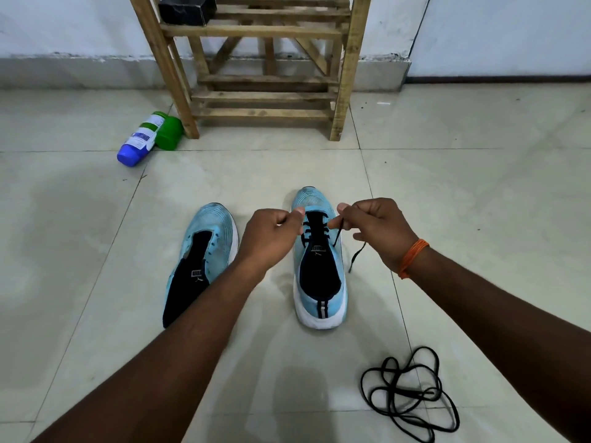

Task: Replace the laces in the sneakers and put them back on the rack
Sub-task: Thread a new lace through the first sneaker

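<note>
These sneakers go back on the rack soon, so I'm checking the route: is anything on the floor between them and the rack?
Nothing visible. The tiles between the two sneakers and the wooden rack are bare. The bottles lie off by its left leg.

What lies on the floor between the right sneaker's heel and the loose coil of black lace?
Nothing: in the head view only bare floor tile separates the right sneaker from the loose black lace.

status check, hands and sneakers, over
Left hand and right hand each pinching black lace at right sneaker. Left sneaker unlaced. Spare lace coiled on floor; rack unobstructed.
</note>
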